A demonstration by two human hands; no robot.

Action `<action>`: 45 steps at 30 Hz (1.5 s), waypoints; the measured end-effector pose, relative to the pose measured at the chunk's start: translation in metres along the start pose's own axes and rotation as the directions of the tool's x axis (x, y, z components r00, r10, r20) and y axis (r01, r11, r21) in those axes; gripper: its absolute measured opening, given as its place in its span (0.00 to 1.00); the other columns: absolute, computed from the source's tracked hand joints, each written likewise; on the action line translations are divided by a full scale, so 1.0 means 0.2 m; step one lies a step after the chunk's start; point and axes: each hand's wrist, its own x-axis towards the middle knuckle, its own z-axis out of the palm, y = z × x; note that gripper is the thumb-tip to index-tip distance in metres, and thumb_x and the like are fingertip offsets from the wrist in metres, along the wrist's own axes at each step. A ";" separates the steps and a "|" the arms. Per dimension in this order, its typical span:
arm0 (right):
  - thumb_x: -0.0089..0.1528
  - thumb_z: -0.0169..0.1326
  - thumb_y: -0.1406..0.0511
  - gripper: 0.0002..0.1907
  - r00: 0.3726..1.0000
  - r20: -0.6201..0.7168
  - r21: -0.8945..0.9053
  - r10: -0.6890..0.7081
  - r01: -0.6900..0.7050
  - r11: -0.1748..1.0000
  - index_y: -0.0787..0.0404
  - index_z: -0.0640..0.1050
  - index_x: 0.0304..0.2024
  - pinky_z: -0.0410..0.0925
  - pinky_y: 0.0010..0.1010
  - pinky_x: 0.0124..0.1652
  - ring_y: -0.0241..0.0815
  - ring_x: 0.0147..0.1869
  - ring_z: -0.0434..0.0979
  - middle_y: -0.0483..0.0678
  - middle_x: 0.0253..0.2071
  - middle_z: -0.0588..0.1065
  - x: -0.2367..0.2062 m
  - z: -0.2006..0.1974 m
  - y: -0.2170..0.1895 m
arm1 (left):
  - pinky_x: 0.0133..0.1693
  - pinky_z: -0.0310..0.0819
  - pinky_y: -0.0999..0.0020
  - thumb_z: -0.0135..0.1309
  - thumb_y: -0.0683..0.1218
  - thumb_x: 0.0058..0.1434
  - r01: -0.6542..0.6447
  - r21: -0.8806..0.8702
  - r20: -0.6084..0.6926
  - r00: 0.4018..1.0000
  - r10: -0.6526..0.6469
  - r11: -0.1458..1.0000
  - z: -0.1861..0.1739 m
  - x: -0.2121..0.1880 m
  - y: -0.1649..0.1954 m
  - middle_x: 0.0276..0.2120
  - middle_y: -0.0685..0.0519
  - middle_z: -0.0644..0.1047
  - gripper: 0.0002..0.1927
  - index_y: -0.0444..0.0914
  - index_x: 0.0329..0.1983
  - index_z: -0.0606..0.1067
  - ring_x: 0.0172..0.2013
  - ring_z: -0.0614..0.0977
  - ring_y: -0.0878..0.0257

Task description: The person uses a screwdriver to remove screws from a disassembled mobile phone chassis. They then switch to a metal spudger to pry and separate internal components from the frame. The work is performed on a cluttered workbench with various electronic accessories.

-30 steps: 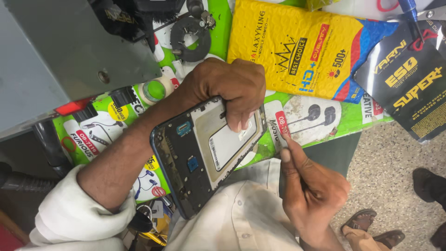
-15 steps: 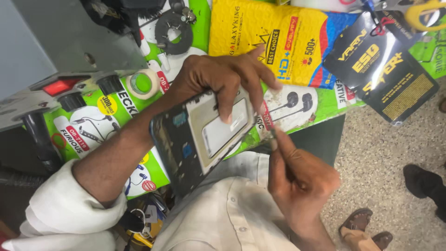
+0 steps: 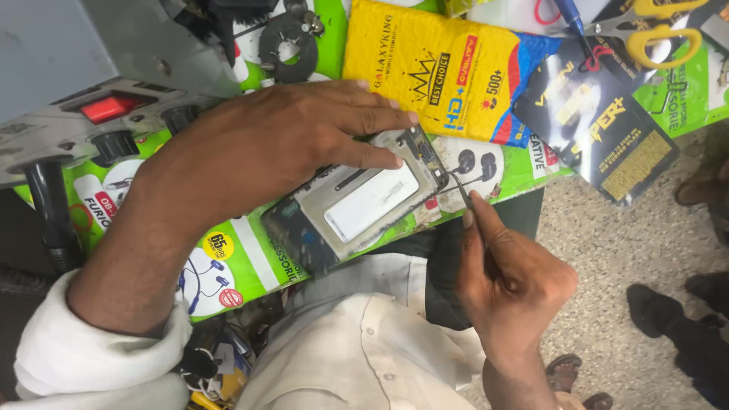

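Note:
An opened phone (image 3: 357, 205) with its back cover off lies on the green printed table mat (image 3: 235, 258), showing a pale metal plate and circuit parts. My left hand (image 3: 296, 137) presses down on its upper edge, fingers spread flat. Below and to the right, my right hand (image 3: 509, 281) pinches thin tweezers (image 3: 458, 187), whose tip touches the phone's right end.
A yellow pouch (image 3: 440, 68) and a black pouch (image 3: 600, 129) lie beyond the phone. Yellow-handled scissors (image 3: 653, 30) sit at the top right. A grey box with a red switch (image 3: 106, 106) stands at left. Another person's shoes (image 3: 668, 319) are on the speckled floor.
The phone has been lowered flat onto the mat, with my left hand now pressing on top of it. My right hand has brought the tweezers to the phone's right end.

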 end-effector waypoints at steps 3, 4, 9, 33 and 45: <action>0.64 0.63 0.76 0.13 1.000 -0.008 -0.020 -0.014 0.014 1.000 0.67 0.83 0.51 0.54 0.26 0.24 0.28 0.20 0.62 0.47 0.18 0.67 -0.02 0.01 0.00 | 0.62 0.64 0.57 0.50 0.40 0.58 0.000 0.040 -0.043 0.999 0.002 0.999 -0.01 0.00 0.02 0.63 0.56 0.75 0.21 0.48 0.52 0.83 0.64 0.71 0.49; 0.64 0.63 0.77 0.13 1.000 -0.012 -0.028 -0.002 0.002 1.000 0.67 0.83 0.51 0.53 0.27 0.24 0.30 0.20 0.60 0.48 0.17 0.65 -0.02 0.02 0.00 | 0.63 0.63 0.57 0.50 0.40 0.58 -0.006 0.044 -0.064 0.998 0.009 0.999 -0.01 0.00 0.03 0.63 0.56 0.75 0.21 0.48 0.52 0.83 0.64 0.72 0.49; 0.65 0.63 0.77 0.14 0.999 -0.025 -0.071 -0.038 0.036 0.997 0.66 0.83 0.53 0.53 0.27 0.25 0.29 0.21 0.59 0.49 0.19 0.66 -0.05 0.05 0.01 | 0.63 0.66 0.57 0.60 0.48 0.51 0.028 0.266 -0.203 0.979 0.028 0.964 0.05 0.04 0.20 0.60 0.47 0.75 0.21 0.34 0.47 0.79 0.62 0.72 0.53; 0.70 0.62 0.76 0.14 0.999 -0.016 0.028 0.040 -0.040 0.999 0.64 0.82 0.58 0.54 0.19 0.24 0.24 0.22 0.60 0.44 0.22 0.72 -0.01 0.05 0.13 | 0.57 0.66 0.53 0.74 0.52 0.43 0.046 -0.129 -0.343 0.935 -0.088 0.991 0.26 0.13 0.11 0.53 0.40 0.67 0.46 0.23 0.57 0.66 0.54 0.70 0.45; 0.68 0.61 0.74 0.13 0.995 -0.043 0.022 0.093 -0.092 0.996 0.64 0.82 0.55 0.50 0.23 0.24 0.25 0.22 0.56 0.41 0.20 0.68 -0.06 0.10 0.10 | 0.55 0.67 0.51 0.72 0.52 0.42 0.079 -0.059 -0.307 0.947 -0.094 0.995 0.20 0.12 0.12 0.52 0.38 0.67 0.46 0.22 0.57 0.66 0.54 0.70 0.44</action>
